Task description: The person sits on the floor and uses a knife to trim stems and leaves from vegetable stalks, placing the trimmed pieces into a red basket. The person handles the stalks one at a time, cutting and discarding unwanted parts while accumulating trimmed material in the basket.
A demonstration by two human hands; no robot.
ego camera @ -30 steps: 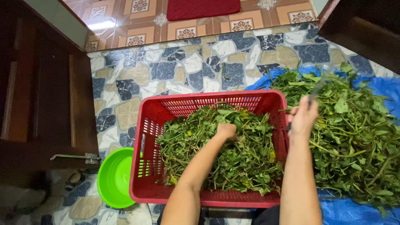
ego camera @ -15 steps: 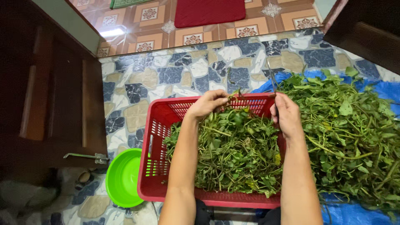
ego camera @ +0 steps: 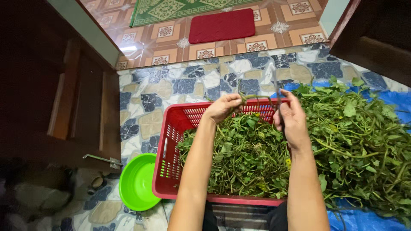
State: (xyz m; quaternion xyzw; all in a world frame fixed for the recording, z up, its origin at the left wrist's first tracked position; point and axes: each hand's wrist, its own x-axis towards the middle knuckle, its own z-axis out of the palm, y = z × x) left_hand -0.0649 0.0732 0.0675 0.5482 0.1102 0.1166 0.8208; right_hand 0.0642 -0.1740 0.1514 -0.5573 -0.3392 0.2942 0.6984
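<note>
- Pinching a green stem: left hand, grip clenched on it above the red basket.
- Right hand: grip closed on what is possibly scissors, view blurred.
- Leafy greens pile is seen on blue tarp.

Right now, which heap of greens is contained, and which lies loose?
The leafy green stems in the red plastic basket are contained; the heap of greens to its right lies loose on blue sheeting.

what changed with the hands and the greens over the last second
The left hand rose off the greens in the red basket and now pinches a green stem above the far rim. The right hand left the loose pile of greens on the blue tarp and came across to the stem's other end. Basket, pile and green bowl stayed put.
</note>
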